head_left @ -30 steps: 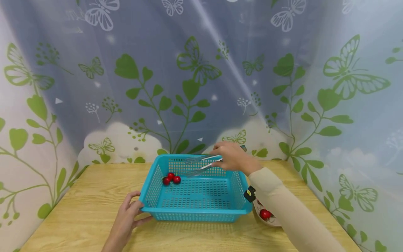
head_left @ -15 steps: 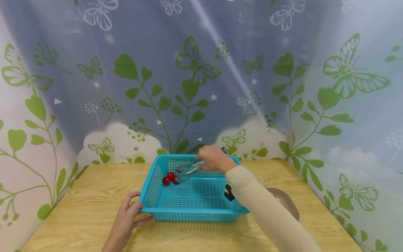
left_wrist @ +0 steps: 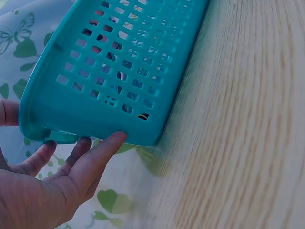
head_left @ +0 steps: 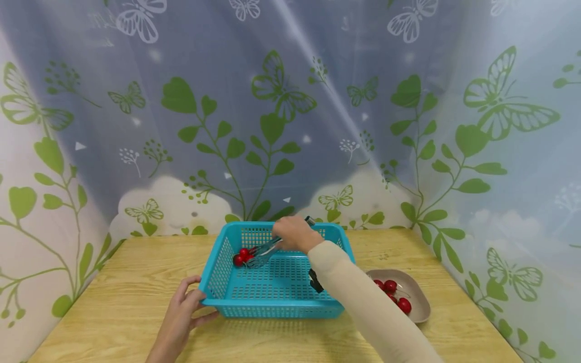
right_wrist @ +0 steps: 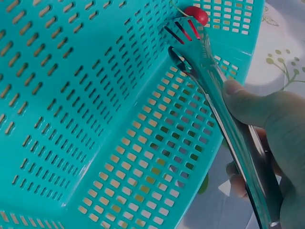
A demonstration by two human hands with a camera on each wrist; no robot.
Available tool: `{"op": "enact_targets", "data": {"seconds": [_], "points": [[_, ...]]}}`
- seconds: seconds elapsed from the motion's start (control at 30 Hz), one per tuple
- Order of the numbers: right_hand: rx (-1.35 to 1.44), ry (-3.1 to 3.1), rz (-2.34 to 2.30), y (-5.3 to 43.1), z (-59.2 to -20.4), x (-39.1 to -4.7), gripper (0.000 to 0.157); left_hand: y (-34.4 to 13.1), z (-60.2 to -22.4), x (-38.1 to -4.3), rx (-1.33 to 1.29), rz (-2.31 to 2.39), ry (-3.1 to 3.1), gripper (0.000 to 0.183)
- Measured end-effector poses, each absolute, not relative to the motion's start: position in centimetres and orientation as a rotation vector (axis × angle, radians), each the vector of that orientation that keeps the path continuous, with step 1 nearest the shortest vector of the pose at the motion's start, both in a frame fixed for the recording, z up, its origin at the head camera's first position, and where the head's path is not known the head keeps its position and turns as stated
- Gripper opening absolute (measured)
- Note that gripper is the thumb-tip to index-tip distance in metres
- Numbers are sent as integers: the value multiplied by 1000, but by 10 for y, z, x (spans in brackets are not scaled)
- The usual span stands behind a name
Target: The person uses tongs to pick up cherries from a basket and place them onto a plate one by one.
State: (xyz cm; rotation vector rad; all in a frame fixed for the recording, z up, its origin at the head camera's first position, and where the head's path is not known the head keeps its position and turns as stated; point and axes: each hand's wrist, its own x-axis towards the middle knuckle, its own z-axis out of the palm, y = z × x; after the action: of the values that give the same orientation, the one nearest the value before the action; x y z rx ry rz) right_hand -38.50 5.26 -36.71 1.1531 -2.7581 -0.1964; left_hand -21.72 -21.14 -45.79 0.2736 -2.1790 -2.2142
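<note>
My left hand [head_left: 183, 307] holds the near left corner of a blue plastic basket [head_left: 281, 305]. In the left wrist view its fingers [left_wrist: 102, 152] touch the outer wall and one reaches the rim. My right hand [head_left: 295, 234] grips metal tongs [head_left: 263, 254], which reach down inside the basket toward the far left. Their tips are right at a small group of red cherries [head_left: 238, 260]. In the right wrist view the slotted tong head covers part of the cherries, and one cherry [right_wrist: 196, 15] with its stem shows beyond it; red shows through the slots.
A beige dish [head_left: 422, 312] with several cherries [head_left: 404, 305] stands right of the basket, partly behind my right sleeve [head_left: 363, 297]. Both sit on a wooden table [head_left: 136, 282]. A patterned curtain [head_left: 290, 126] hangs behind and at both sides.
My right hand has moved left and slightly down, bringing the tongs to the cherries in the basket. My sleeve shifted left, uncovering more of the dish. My left hand stays put.
</note>
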Motion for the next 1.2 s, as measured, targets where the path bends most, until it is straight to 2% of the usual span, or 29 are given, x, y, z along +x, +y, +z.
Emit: {"op": "enact_targets", "data": {"seconds": [0.4,0.8,1.2], "points": [[1131,-2820,-152,60,-367,-383,27,-211,-457,-216,276,-2211,-2175,45],[1225,-2749,-5,78,-350,-372,26,-211,-458,-218,276,-2199,-2187,46],[1191,-2674,-22,102,-335,-365,28,-211,-458,-217,277,-2201,-2183,47]]}}
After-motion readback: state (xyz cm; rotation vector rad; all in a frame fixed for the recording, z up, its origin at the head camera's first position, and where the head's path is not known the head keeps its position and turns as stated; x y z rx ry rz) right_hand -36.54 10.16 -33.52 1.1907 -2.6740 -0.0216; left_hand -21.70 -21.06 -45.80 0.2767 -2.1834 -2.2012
